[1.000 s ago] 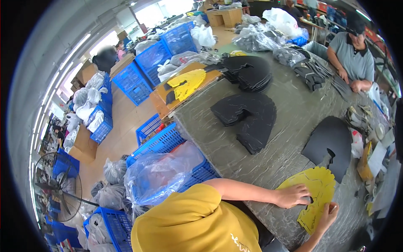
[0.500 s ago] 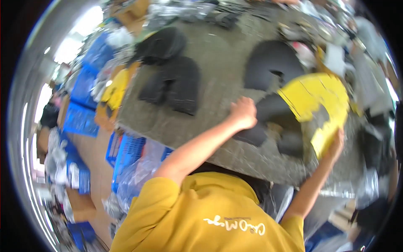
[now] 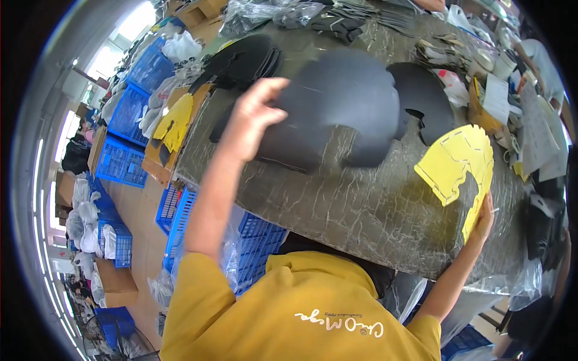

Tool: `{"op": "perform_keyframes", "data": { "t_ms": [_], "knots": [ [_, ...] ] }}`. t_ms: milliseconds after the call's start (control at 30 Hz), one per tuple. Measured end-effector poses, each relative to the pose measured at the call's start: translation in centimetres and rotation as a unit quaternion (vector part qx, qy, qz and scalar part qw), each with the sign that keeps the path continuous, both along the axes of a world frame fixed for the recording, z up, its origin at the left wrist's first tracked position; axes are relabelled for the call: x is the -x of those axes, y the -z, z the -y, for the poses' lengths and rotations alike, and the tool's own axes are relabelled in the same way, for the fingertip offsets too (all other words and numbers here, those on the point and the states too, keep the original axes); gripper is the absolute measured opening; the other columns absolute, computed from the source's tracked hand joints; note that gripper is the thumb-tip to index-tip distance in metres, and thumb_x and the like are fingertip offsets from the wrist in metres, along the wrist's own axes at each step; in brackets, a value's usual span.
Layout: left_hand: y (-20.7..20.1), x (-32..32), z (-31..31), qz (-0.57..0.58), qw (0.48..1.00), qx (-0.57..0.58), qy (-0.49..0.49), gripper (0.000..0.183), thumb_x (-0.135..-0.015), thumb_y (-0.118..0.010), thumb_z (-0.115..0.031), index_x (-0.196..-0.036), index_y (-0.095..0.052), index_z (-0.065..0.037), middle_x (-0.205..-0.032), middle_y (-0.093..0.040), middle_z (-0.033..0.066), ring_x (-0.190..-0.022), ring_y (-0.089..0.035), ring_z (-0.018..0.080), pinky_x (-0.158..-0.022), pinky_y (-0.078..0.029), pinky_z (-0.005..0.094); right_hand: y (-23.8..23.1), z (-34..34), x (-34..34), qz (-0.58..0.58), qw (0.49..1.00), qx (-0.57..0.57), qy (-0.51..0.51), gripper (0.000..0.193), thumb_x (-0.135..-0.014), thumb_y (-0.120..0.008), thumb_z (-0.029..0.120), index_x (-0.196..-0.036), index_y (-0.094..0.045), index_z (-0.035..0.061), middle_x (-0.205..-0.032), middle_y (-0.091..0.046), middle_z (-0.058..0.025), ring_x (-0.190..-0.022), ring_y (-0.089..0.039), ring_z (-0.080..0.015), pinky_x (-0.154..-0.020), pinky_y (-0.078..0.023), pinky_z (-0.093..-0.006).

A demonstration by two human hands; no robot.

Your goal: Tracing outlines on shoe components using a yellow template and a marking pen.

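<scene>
Black panel (image 3: 343,90) is being noted just right of the nearer left grip (image 3: 253,120), hold unclear; yellow template (image 3: 451,159) is being held in the right grip (image 3: 483,221).

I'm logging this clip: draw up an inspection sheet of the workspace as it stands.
Surface: grey-green worktable, its covering creased and shiny.
Job's things: black arched panel, blurred, over the table; yellow slotted template; second black panel lying flat; stack of black panels at the upper left.
Clutter: clear plastic bags and dark strips along the far side; white paper at the right.
Left hand: thumb and fingers parted at the arched panel's left edge; grip unclear.
Right hand: holds the template's lower end.
Cables: nothing seen.
Surroundings: blue crates and an open cardboard box on the left.
</scene>
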State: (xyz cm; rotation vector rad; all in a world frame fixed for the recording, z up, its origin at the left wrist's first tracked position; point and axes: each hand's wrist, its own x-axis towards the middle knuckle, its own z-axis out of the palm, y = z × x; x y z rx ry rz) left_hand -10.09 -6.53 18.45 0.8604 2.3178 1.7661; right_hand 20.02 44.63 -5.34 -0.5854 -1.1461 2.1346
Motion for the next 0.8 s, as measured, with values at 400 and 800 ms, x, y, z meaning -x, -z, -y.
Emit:
{"op": "perform_keyframes", "data": {
  "t_ms": [400, 800],
  "knots": [
    [10.0, 19.2, 19.6, -0.118, 0.935, 0.304, -0.136, 0.064, -0.079, -0.055, 0.01, -0.14, -0.062, -0.011, -0.124, -0.066, 0.011, -0.119, -0.062, 0.0265, -0.102, -0.048, 0.038, -1.5, 3.3, 3.6, 0.103, 0.991, -0.061, -0.06, 0.037, -0.104, -0.06, 0.012, -0.138, -0.058, -0.0043, -0.121, -0.071, -0.0091, -0.102, -0.07, -0.0155, -0.089, -0.057, -0.0283],
    [18.4, 2.9, -19.6, -0.321, 0.899, 0.299, 0.0, 0.051, -0.097, -0.063, -0.018, -0.147, -0.056, -0.017, -0.157, -0.037, 0.0287, -0.144, -0.035, 0.0489, -0.116, -0.03, 0.0622, -3.0, 3.2, 2.1, 0.001, 0.999, 0.051, 0.01, 0.042, -0.105, -0.057, 0.012, -0.144, -0.052, -0.0038, -0.122, -0.073, -0.0105, -0.094, -0.076, -0.0159, -0.078, -0.062, -0.0272]
  ]
}}
